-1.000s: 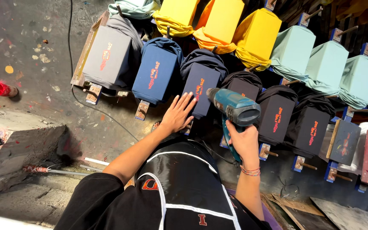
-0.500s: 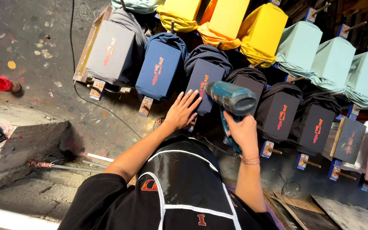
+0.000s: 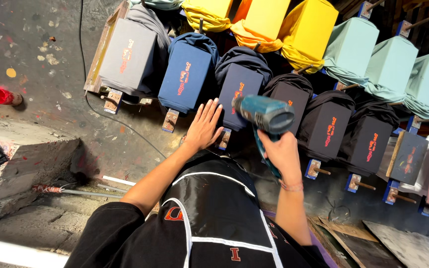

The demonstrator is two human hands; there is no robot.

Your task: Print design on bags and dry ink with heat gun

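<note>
So the right hand (image 3: 283,151) is wrapped tight around the grip of a teal handheld heat gun (image 3: 264,115), the pistol-shaped kind, held up in the air with its fat barrel lying roughly sideways. The muzzle end looks like it points back toward the left hand, though I can't be totally sure from this angle. The left hand (image 3: 205,125) is flat and wide open, fingers spread, holding nothing. It sits pressed on or just over the near edge of a dark navy shirt stretched on a printing board with a small orange print (image 3: 242,89), right beside the board's metal bracket.

What matters here: that navy board lies just ahead of both hands, its long axis running away from the person, and the left hand is clearly the nearer one, basically touching it, while the gun hangs just to the right of that hand and above the board.

Further left of the left hand there's a blue shirt board (image 3: 184,79) and a grey shirt board (image 3: 127,54). Right of the gun are black shirt boards (image 3: 326,129), and further out a row of mint green ones (image 3: 391,64), with yellow ones (image 3: 306,30) behind.
</note>
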